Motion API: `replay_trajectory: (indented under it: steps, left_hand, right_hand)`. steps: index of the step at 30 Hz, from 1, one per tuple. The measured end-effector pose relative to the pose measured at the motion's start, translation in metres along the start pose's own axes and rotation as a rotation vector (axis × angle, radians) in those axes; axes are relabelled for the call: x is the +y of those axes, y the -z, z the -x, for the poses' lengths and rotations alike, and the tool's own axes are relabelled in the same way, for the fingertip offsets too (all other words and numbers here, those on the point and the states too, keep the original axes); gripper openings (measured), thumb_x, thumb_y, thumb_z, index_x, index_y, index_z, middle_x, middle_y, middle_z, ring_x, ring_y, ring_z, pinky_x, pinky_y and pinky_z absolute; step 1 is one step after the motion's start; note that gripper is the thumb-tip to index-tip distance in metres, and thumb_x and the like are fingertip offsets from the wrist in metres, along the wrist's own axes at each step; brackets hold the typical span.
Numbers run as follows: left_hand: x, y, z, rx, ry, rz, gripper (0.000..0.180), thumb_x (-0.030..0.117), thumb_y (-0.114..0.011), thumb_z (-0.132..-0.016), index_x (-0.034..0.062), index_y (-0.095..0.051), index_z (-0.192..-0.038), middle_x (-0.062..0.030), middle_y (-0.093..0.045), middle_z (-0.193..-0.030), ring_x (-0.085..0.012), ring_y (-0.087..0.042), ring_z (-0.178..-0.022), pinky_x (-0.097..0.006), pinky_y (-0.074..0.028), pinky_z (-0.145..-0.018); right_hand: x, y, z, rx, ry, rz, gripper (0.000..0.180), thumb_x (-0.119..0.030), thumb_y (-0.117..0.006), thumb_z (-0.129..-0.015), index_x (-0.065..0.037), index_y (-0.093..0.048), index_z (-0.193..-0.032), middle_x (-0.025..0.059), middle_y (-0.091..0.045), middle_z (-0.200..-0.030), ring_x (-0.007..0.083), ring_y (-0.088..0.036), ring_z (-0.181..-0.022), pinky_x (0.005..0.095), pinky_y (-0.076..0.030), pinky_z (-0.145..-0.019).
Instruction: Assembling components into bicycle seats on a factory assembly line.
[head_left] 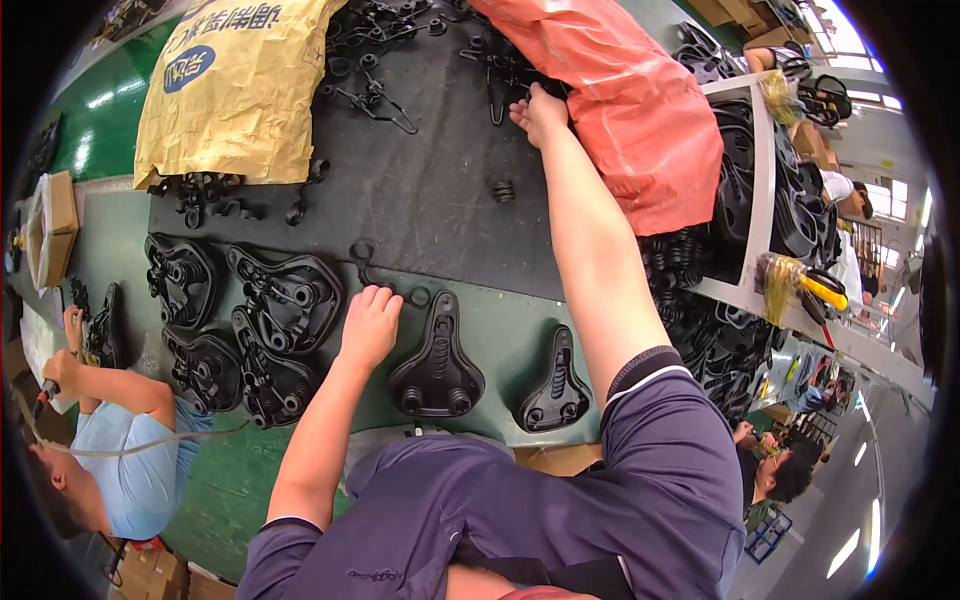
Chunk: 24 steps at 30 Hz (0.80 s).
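Observation:
My left hand [371, 322] is closed on a black ring-ended bracket [363, 252] at the near edge of the dark mat. Its rings stick out past my fingertips. Just right of that hand, a black bicycle saddle [438, 365] lies underside up, and a second saddle [556, 388] lies farther right. My right arm stretches to the far side, where my right hand [541, 115] has its fingers curled beside a black wire saddle frame [497, 88] and the red bag [640, 110]. What those fingers hold is hidden. A small black coil spring [503, 190] lies nearer on the mat.
Several saddles with fitted hardware [287, 300] lie at left. A yellow paper bag [235, 110] stands over black parts. More wire frames [370, 95] lie at the back. A metal rack [757, 190] holds saddles at right. A co-worker in light blue [135, 460] sits at left.

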<state>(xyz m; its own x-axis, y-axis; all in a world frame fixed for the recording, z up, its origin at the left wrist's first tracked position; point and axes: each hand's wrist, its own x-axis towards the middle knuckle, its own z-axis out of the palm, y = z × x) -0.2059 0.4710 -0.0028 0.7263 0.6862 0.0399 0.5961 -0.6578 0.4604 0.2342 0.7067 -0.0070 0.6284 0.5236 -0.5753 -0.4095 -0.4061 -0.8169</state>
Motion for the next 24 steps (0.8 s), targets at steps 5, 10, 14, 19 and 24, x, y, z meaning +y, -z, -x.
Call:
replay_trajectory:
  steps: [5,10,14,19,24]
  left_hand:
    - [0.005,0.007,0.026,-0.022,0.044,0.004,0.034,0.014,-0.074,-0.084,0.006,-0.067,-0.117,-0.0127,-0.063,-0.125,-0.0333,-0.059,-0.122,-0.045,-0.05,-0.102]
    - [0.014,0.014,0.031,0.017,-0.003,-0.11,0.039,0.015,-0.077,-0.083,0.0054,-0.066,-0.118,-0.0127,-0.061,-0.124,-0.0341,-0.058,-0.121,-0.046,-0.05,-0.1]
    - [0.016,0.009,0.047,-0.127,0.145,-0.101,0.051,0.019,-0.081,-0.084,0.0025,-0.06,-0.127,-0.0142,-0.058,-0.12,-0.0359,-0.058,-0.111,-0.05,-0.051,-0.095]
    - [0.001,-0.009,0.064,-0.146,0.218,-0.026,0.033,0.018,-0.076,-0.091,0.0036,-0.064,-0.119,-0.0162,-0.059,-0.117,-0.0388,-0.062,-0.111,-0.05,-0.055,-0.094]
    - [0.002,-0.002,0.08,-0.073,0.305,0.197,0.019,0.015,-0.072,-0.094,0.0072,-0.071,-0.111,-0.0167,-0.069,-0.112,-0.0421,-0.068,-0.106,-0.052,-0.056,-0.092]
  right_hand:
    - [0.023,-0.002,0.057,-0.195,0.159,0.26,0.031,-0.026,-0.062,-0.102,0.0,-0.059,-0.086,0.008,-0.062,-0.067,0.019,-0.06,-0.052,0.0351,-0.048,-0.045]
    - [0.069,0.049,0.166,-0.269,0.072,0.241,0.032,-0.033,-0.065,-0.108,-0.002,-0.059,-0.103,0.0065,-0.063,-0.075,0.0149,-0.057,-0.055,0.0323,-0.046,-0.048]
    - [0.098,0.119,0.247,-0.246,0.151,0.269,0.029,-0.031,-0.065,-0.109,-0.002,-0.06,-0.11,0.0061,-0.066,-0.08,0.0125,-0.063,-0.059,0.0294,-0.05,-0.051]
    - [0.106,0.203,0.32,-0.066,0.454,0.484,0.025,-0.025,-0.067,-0.108,-0.003,-0.06,-0.116,0.0047,-0.066,-0.083,0.0134,-0.064,-0.066,0.0304,-0.052,-0.06]
    - [0.139,0.245,0.377,-0.001,1.097,0.9,0.023,-0.014,-0.07,-0.099,-0.004,-0.06,-0.118,0.0109,-0.065,-0.096,0.0286,-0.068,-0.08,0.0392,-0.054,-0.07]
